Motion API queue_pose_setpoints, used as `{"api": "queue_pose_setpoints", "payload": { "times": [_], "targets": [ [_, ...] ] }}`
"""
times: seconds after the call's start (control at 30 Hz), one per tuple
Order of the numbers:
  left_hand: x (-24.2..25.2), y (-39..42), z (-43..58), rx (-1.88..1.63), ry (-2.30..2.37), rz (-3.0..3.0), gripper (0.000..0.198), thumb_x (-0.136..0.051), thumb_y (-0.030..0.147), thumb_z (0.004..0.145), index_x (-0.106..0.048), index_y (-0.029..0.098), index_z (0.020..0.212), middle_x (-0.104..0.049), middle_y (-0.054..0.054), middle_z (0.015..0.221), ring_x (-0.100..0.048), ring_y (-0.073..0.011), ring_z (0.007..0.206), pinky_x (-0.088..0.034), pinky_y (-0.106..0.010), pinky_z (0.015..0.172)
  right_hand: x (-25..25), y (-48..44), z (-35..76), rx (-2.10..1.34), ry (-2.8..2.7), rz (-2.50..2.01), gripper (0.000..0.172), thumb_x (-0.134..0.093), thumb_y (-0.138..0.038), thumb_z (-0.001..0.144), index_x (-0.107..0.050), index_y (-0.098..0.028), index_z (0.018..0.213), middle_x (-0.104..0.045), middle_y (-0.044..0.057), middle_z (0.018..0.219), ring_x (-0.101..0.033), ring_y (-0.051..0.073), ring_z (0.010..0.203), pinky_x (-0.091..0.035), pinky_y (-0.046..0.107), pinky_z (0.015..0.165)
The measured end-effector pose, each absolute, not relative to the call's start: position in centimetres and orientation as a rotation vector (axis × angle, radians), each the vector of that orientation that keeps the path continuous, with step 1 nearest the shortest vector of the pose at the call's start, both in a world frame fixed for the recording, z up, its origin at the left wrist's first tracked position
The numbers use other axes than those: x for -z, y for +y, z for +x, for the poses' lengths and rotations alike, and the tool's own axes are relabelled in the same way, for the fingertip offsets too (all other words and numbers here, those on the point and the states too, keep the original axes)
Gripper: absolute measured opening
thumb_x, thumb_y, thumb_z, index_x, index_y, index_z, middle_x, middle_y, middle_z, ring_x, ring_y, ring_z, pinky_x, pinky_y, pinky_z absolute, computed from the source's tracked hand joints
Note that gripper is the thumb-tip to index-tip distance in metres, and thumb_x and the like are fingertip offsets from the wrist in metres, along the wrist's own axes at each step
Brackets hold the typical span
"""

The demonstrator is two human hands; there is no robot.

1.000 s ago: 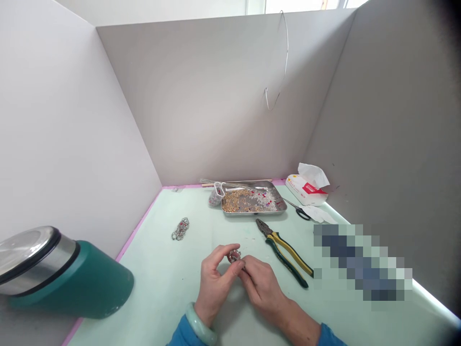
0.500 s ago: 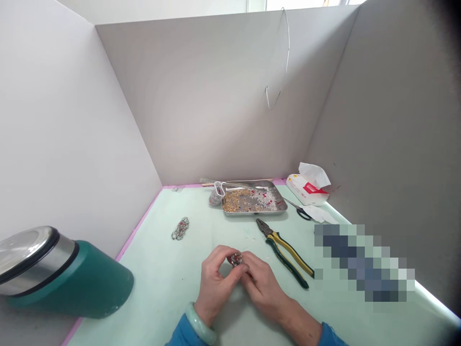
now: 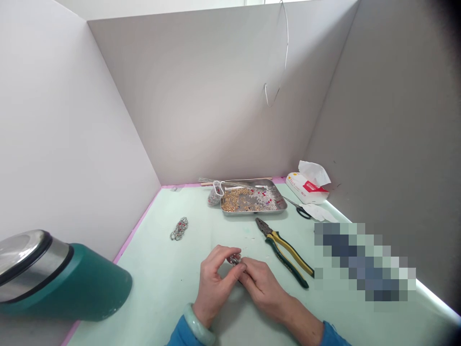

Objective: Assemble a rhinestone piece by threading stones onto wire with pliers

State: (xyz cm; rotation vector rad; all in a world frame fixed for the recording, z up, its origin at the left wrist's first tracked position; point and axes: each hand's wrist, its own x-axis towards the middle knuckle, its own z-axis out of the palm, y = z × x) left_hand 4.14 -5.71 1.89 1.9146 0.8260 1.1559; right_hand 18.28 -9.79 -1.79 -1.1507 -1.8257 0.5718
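Note:
A small beaded wire piece (image 3: 235,259) is pinched between the thumb and fingers of my left hand (image 3: 216,281), above the near middle of the table. My right hand (image 3: 265,288) meets it from the right, with fingers pressed together at the lower side of the piece; its fingertips are partly hidden behind my left thumb. To the left lies another beaded wire piece (image 3: 179,228) with red beads. Yellow-and-green pliers (image 3: 284,250) rest beside my right hand, jaws pointing away. Behind them, a metal tray (image 3: 255,213) holds gold, clear and red beads.
A large green bottle (image 3: 97,283) lies at the left. Behind are a small bag (image 3: 213,196), thin rods (image 3: 211,181), scissors (image 3: 303,212) and a tissue pack (image 3: 306,189). Grey panels enclose the table; a bent wire (image 3: 287,48) hangs on the back one. A blurred patch covers the right side.
The fingers of my right hand have shifted slightly down around the beaded piece, and more of its top shows. The view has moved a little.

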Motion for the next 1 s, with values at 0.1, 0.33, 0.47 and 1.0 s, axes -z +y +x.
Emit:
{"api": "queue_pose_setpoints", "payload": {
  "times": [0.1, 0.33, 0.47, 1.0],
  "targets": [
    [-1.9, -5.7, 4.2, -1.165, 0.837, 1.888, 0.012, -0.063, 0.016, 0.076, -0.064, 0.017, 0.088, -0.063, -0.003, 0.079, -0.058, -0.0160, 0.076, -0.048, -0.029, 0.072, 1.8, -9.8, 18.2, -0.485, -1.829, -1.178, 0.021, -0.036, -0.025, 0.095, -0.049, -0.019, 0.080, -0.052, 0.001, 0.074, -0.047, 0.014, 0.068, -0.038, 0.027, 0.062],
    [-1.9, -5.4, 4.1, -1.130, 0.727, 1.825, 0.012, -0.063, 0.014, 0.076, -0.064, 0.017, 0.087, -0.062, -0.003, 0.079, -0.057, -0.0155, 0.076, -0.046, -0.028, 0.071, 0.8, -9.7, 18.7, -0.634, -1.811, -1.060, 0.022, -0.038, -0.028, 0.095, -0.055, -0.018, 0.087, -0.052, 0.003, 0.084, -0.050, 0.014, 0.076, -0.044, 0.026, 0.069],
    [-1.8, -5.3, 3.9, -1.118, 0.710, 1.805, 0.012, -0.064, 0.015, 0.075, -0.065, 0.017, 0.086, -0.061, -0.003, 0.078, -0.056, -0.0158, 0.075, -0.046, -0.028, 0.071, 0.4, -9.5, 18.9, -0.695, -1.841, -1.008, 0.021, -0.039, -0.028, 0.095, -0.057, -0.019, 0.098, -0.056, 0.003, 0.085, -0.053, 0.014, 0.079, -0.045, 0.027, 0.071],
    [-1.7, -5.6, 3.7, -1.114, 0.710, 1.830, 0.016, -0.064, 0.021, 0.077, -0.061, 0.018, 0.092, -0.061, -0.005, 0.090, -0.057, -0.0182, 0.086, -0.046, -0.031, 0.079, 1.0, -9.5, 19.3, -0.559, -1.921, -1.042, 0.018, -0.037, -0.022, 0.095, -0.054, -0.019, 0.089, -0.055, 0.002, 0.079, -0.051, 0.014, 0.072, -0.042, 0.025, 0.065]
  ]
}}
